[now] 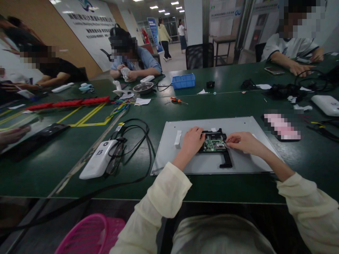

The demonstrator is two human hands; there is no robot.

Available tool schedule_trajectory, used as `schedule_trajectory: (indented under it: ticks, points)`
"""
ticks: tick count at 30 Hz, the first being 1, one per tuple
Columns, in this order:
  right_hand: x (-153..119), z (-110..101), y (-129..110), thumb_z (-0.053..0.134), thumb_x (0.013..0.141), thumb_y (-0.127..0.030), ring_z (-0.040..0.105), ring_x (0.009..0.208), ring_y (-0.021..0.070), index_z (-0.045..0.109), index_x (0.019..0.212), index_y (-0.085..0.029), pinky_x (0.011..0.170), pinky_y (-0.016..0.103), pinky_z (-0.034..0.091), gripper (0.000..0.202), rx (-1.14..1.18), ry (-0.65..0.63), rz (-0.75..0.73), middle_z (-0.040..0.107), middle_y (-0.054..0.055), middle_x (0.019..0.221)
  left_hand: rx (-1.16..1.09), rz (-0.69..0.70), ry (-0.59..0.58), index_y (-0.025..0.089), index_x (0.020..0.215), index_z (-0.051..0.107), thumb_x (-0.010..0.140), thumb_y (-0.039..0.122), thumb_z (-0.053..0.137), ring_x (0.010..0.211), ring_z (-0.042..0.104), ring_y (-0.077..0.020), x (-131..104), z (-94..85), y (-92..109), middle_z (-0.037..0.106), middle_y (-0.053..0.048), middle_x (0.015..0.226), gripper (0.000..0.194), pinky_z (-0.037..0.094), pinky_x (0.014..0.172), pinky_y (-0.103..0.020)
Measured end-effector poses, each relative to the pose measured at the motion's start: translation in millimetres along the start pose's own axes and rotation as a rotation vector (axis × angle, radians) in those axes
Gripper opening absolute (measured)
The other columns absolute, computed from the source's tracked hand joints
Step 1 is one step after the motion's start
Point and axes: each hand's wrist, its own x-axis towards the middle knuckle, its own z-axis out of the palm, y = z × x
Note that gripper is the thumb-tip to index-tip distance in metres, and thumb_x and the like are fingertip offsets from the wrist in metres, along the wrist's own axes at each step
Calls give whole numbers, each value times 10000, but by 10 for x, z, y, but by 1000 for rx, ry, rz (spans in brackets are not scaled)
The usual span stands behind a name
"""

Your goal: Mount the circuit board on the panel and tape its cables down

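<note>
A black frame (226,159) with a green circuit board (211,145) in it lies on a light grey panel (182,164). My left hand (193,140) rests on the frame's left edge, its fingers bent over the rim. At the board's right edge, my right hand (242,142) has thumb and fingers pinched together; whatever is between the fingertips is too small to make out. A strip of white tape (178,138) sticks to the panel left of my left hand. One leg of the frame reaches down toward me.
Left of the panel lie a white power bank (98,159) and coiled black cables (137,128). Beyond it are an orange screwdriver (176,100) and a blue basket (183,81). A pink phone (282,127) lies at the right. A pink basket (90,234) stands below the table edge. Other people sit around.
</note>
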Motion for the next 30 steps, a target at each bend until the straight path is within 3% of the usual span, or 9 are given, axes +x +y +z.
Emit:
schedule_trajectory:
  ticks: [6, 13, 16, 20, 23, 30]
  points:
    - [0, -11, 64, 597, 780, -393, 644, 629, 175, 687, 907, -215, 616, 297, 503, 236, 62, 60, 24, 704, 15, 709, -115, -37, 131, 169, 1263, 499, 984, 260, 339, 1133, 547, -204, 40, -158, -80, 553, -102, 1249, 334, 451, 952, -319]
    - [-23, -45, 7, 553, 798, -366, 648, 620, 169, 682, 954, -200, 608, 285, 486, 262, 93, 191, 32, 712, 26, 731, -125, -184, 298, 176, 1113, 602, 844, 135, 499, 1065, 551, -212, 88, -399, -622, 583, -84, 1126, 291, 432, 988, -363]
    - [-36, -49, -39, 536, 816, -369, 647, 623, 168, 680, 947, -195, 639, 293, 486, 261, 71, 230, 19, 709, 28, 723, -157, -225, 238, 182, 1095, 620, 794, 143, 543, 1016, 568, -201, 74, -362, -850, 587, -75, 1105, 313, 459, 953, -346]
    - [-39, -46, -45, 530, 824, -370, 656, 642, 178, 681, 950, -202, 654, 300, 481, 258, 32, 243, 0, 714, 27, 731, -158, -267, 29, 195, 1106, 636, 742, 148, 574, 922, 596, -187, 60, -269, -1021, 602, -67, 1084, 373, 488, 901, -316]
    - [-40, -39, -43, 526, 829, -361, 664, 654, 184, 684, 951, -212, 650, 299, 472, 248, -14, 244, 4, 718, 21, 736, -140, -269, -63, 184, 1074, 664, 690, 91, 571, 871, 604, -174, 54, -232, -1054, 611, -71, 1044, 405, 490, 870, -284]
    - [-47, 6, -49, 530, 831, -327, 662, 667, 183, 692, 941, -220, 650, 298, 463, 224, -89, 239, -47, 710, 12, 722, -146, -280, -79, 183, 950, 691, 692, 74, 521, 744, 595, -167, 49, -256, -985, 649, -35, 821, 328, 481, 750, -267]
